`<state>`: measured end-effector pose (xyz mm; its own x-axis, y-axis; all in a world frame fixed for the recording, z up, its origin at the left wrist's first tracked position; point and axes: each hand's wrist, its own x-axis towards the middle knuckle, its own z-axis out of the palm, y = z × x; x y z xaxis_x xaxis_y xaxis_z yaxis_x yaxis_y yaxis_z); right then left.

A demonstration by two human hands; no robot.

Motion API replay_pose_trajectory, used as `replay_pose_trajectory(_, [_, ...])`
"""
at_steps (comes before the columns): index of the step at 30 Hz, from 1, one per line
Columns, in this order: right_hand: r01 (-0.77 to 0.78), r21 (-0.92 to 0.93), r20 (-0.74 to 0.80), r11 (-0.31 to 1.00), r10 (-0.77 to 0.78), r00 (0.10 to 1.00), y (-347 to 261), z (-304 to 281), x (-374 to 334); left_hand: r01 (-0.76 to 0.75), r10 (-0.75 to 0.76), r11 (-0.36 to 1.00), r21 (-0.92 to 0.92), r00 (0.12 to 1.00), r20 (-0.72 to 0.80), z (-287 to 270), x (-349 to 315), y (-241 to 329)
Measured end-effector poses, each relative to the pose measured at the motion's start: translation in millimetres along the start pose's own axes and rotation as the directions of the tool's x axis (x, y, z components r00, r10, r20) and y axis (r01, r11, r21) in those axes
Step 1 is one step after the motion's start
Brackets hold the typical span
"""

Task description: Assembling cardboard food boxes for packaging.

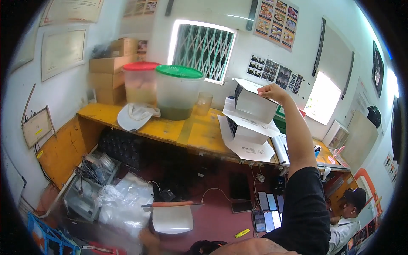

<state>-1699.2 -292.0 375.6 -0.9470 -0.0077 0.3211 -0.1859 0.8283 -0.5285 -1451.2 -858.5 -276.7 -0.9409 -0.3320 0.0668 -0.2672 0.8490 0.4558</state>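
Note:
On the yellow shelf, white cardboard boxes (255, 106) with flaps sticking out stand in a stack. My right arm is raised high, and my right hand (272, 92) is closed on the edge of the topmost box. Low down, my left hand (149, 240) is smeared by motion, so its fingers cannot be made out. Nearest to it is a white curved-looking piece (172, 220) with a brownish upper edge, over the dark red desk (212, 216). Whether the left hand touches that piece cannot be told.
Two large tubs, one green-lidded (179, 72) and one red-lidded (142, 66), stand on the shelf beside a pale cap (135, 117). Several phones (268, 212), cables and a yellow highlighter (242, 233) lie on the desk. Clear plastic bags (123, 204) lie left. A person (350, 212) sits right.

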Motion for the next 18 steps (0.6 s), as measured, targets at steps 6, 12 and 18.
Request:
replay_pose_trajectory(6, [-0.063,0.048,-0.047,0.997,0.065,0.997,-6,-5,-1,0.057,-0.058,0.998,0.036,0.998,0.010,12,3,-5])
replay_pose_trajectory(12, [0.180,-0.502,-0.377,0.846,-0.401,0.835,-36,30,-12,0.055,-0.055,0.998,0.030,0.999,-0.004,10,4,-7])
replay_pose_trajectory(18, [0.095,-0.838,-0.049,0.537,-0.248,0.967,-44,25,-16,0.021,-0.022,1.000,-0.017,0.996,-0.083,5,-3,3])
